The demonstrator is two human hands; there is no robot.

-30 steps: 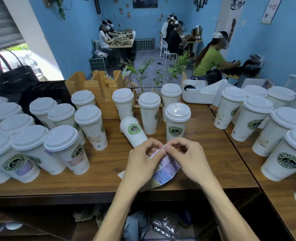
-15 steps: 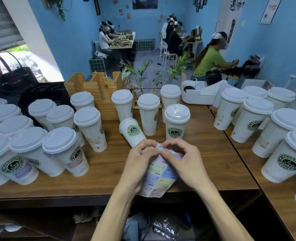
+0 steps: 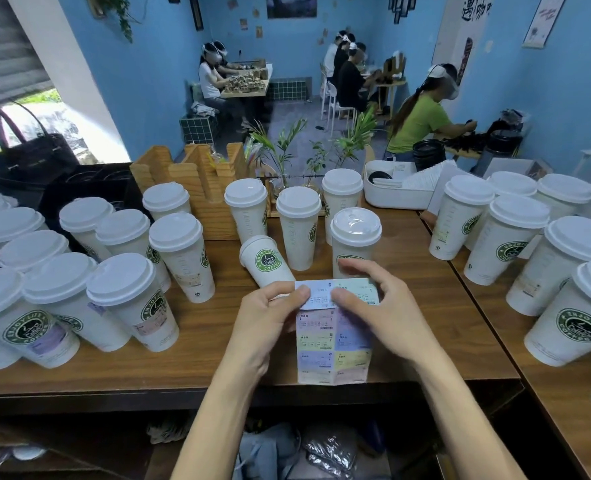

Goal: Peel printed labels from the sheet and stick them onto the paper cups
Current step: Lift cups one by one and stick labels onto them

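Both my hands hold up a label sheet (image 3: 334,344) of pastel printed labels above the front of the wooden table (image 3: 218,362). My left hand (image 3: 270,317) pinches the sheet's top left corner. My right hand (image 3: 387,306) pinches the top edge to the right of it. The sheet hangs down flat, facing me. Just behind it a lidless paper cup (image 3: 264,261) with a green logo leans towards me. A lidded cup (image 3: 354,242) stands upright to its right, partly hidden by my right hand.
Several lidded paper cups (image 3: 131,299) crowd the left of the table, some with labels on them. More lidded cups (image 3: 571,271) stand on the right-hand table. A wooden holder (image 3: 197,181) and a white tub (image 3: 398,195) sit at the back. People work at tables behind.
The sheet was crumpled low between my hands and touching the table; it now hangs unfolded and upright. My hands have moved apart along its top edge.
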